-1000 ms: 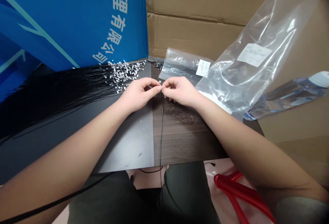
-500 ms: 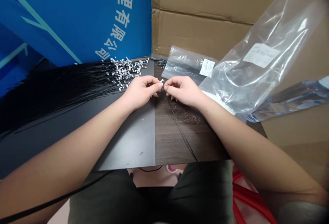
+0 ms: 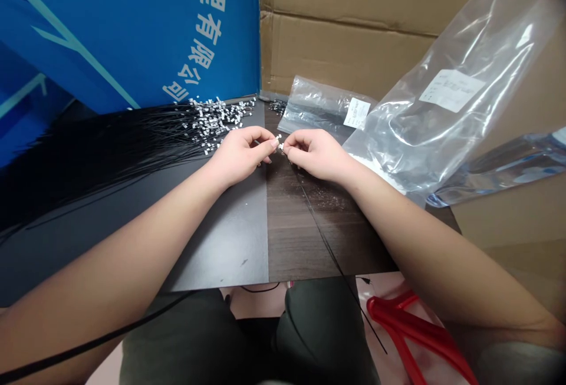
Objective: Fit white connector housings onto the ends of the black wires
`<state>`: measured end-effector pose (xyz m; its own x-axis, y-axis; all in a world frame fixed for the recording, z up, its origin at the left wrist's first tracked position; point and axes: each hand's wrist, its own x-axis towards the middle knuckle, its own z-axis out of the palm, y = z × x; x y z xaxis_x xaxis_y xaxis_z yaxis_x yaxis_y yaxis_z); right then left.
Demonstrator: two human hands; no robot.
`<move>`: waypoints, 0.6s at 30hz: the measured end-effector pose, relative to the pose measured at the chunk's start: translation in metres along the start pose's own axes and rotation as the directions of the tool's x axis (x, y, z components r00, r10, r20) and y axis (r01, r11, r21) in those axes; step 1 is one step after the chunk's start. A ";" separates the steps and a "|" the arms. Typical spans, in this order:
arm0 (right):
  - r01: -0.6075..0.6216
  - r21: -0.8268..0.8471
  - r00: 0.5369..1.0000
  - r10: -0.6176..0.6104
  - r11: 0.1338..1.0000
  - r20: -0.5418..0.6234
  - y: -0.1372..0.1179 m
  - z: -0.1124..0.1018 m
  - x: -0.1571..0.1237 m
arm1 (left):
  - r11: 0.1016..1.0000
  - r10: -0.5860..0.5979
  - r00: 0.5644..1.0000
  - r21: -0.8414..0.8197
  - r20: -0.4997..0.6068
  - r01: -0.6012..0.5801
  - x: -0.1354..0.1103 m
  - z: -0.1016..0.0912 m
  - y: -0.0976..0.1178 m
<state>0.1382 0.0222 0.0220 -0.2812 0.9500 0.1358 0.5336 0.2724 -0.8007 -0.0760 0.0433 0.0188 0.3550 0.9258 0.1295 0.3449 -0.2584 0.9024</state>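
Observation:
My left hand [image 3: 243,158] and my right hand [image 3: 316,154] meet fingertip to fingertip above the dark wood-grain table. A tiny white connector [image 3: 280,146] sits between them, at the tips of both hands. My left thumb and forefinger pinch a small white piece. My right thumb and forefinger close on the end of a thin black wire [image 3: 326,240], which trails toward me across the table and over its front edge. To the left lies a big bundle of black wires [image 3: 110,143] with white connectors [image 3: 216,117] on their ends.
Small clear bits [image 3: 329,196] are scattered on the wood. Behind stand a flat plastic bag [image 3: 313,105], a large clear bag [image 3: 442,131] with a label, and a plastic bottle [image 3: 499,167]. A blue printed panel [image 3: 132,31] and cardboard [image 3: 345,49] wall off the back.
The fingertips have parted a little, and the white connector at my right fingertips now shows. The wire's loose end has swung right and hangs farther below the table edge. My right leg has shifted left.

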 end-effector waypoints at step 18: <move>-0.068 0.176 0.997 0.062 0.982 0.039 -0.002 0.007 0.001 | 0.999 -0.033 0.999 -0.028 0.002 0.033 -0.001 0.007 -0.001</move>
<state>0.1311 0.0219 0.0192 -0.2782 0.9585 0.0631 0.4023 0.1760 -0.8984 -0.0705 0.0412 0.0150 0.3448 0.9335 0.0987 0.3320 -0.2196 0.9174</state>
